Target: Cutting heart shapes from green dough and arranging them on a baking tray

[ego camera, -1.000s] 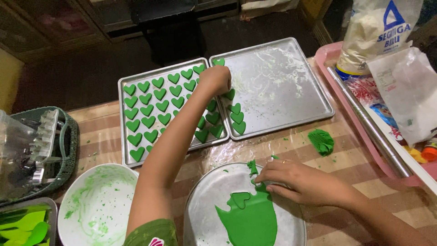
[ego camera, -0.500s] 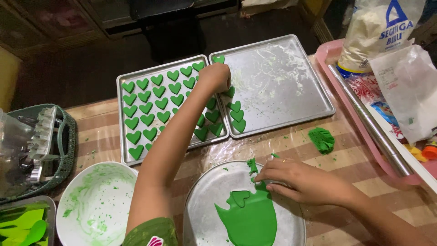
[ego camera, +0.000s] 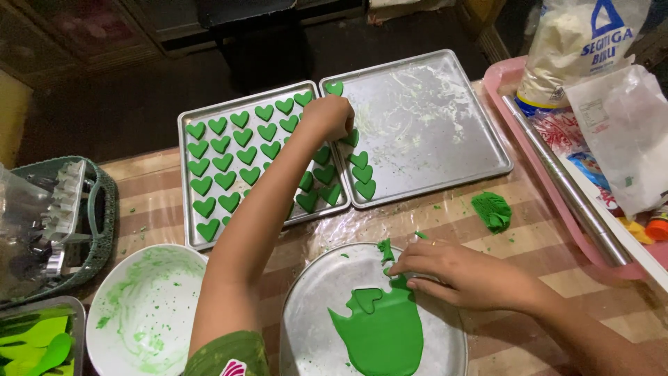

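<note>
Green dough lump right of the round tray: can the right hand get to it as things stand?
Probably yes. The right hand rests on the flat green dough sheet in the round tray; the dough lump lies on bare tabletop just beyond it, with nothing between.

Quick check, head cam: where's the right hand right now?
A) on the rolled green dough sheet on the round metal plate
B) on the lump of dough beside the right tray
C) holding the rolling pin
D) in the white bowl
A: the right hand rests its fingers on the top edge of the flat green dough sheet on the round metal plate.
</note>
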